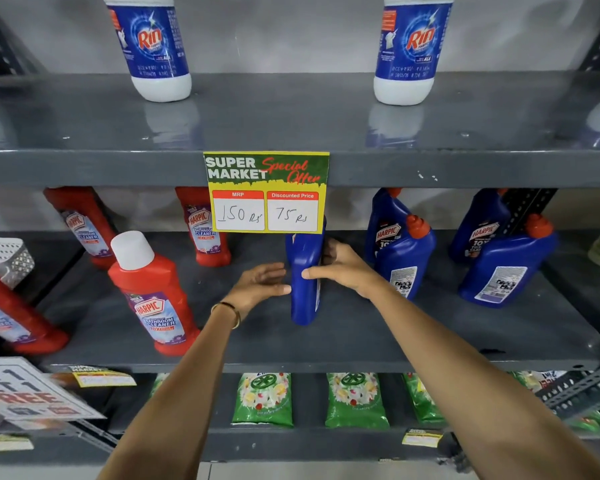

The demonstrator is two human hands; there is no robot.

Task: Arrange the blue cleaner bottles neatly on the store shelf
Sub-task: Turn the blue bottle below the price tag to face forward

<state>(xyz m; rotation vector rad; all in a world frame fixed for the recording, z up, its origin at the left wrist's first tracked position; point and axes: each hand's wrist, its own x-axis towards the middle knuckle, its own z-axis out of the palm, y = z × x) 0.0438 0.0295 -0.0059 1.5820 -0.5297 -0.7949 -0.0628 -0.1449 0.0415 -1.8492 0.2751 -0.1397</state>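
Shop aisle: grey metal shelving [430,168], "Super Market Special Offer" price card [266,192] showing 150 and 75, rows of Harpic cleaner bottles [404,254].

A single wide-angle view, worn on the person's head, faces the grey metal store shelf [430,344] head-on from close range. It tilts slightly downward, bending the frame's edges.

We see a dark grey shelf [361,341] carrying blue cleaner bottles [404,258] with red caps on the right and red bottles [156,292] with white caps on the left. The offer sign [266,192] is yellow, green and red; green packets [264,400] lie below.
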